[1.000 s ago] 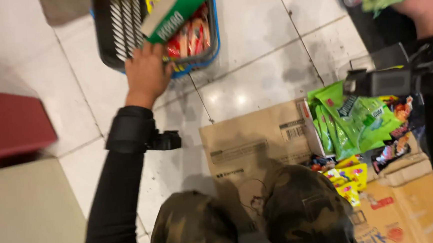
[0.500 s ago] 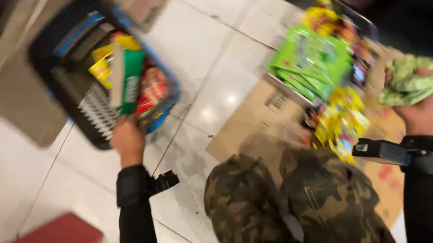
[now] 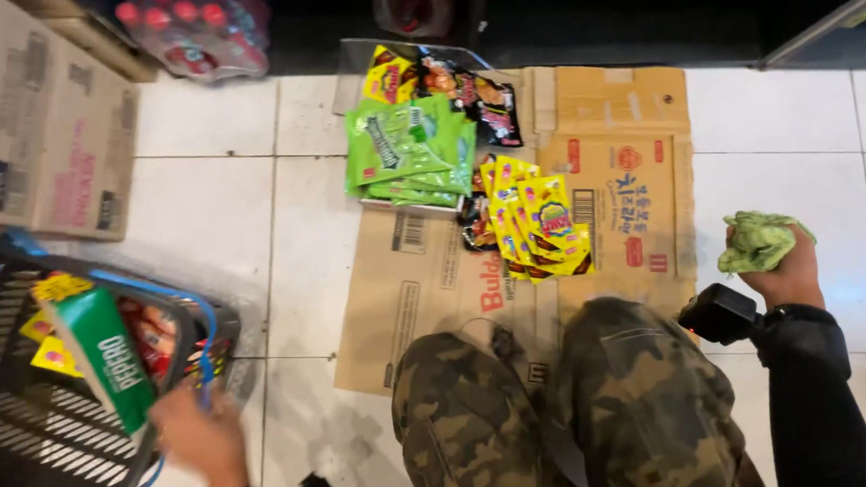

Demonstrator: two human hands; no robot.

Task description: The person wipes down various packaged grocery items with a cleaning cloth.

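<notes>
Closest to me are my two knees in camouflage trousers [image 3: 564,416], crouched over a white tiled floor [image 3: 211,217]. My left hand [image 3: 199,433] is low at the bottom edge, blurred, with its grip on the rim of a dark shopping basket [image 3: 35,448] with a blue handle; I cannot tell how tightly the fingers close. Inside the basket lie a green box [image 3: 104,359], tilted, with yellow packets [image 3: 52,322] to its left and red packets [image 3: 158,336] to its right. My right hand [image 3: 780,272] is raised on the other side, its grip closed around a crumpled green wad [image 3: 758,239], held above the floor, just beside a flattened cardboard sheet [image 3: 610,193]. A black device [image 3: 718,313] is strapped at that wrist.

Beyond my knees the flattened cardboard spreads over the tiles. On it lies a fan of yellow snack packets [image 3: 537,217], and just behind them a stack of green snack bags [image 3: 407,150]. Further still sit darker and yellow bags [image 3: 443,77]. At far left stand brown cardboard boxes [image 3: 35,127], and past them a wrapped pack of red-capped bottles [image 3: 204,27].
</notes>
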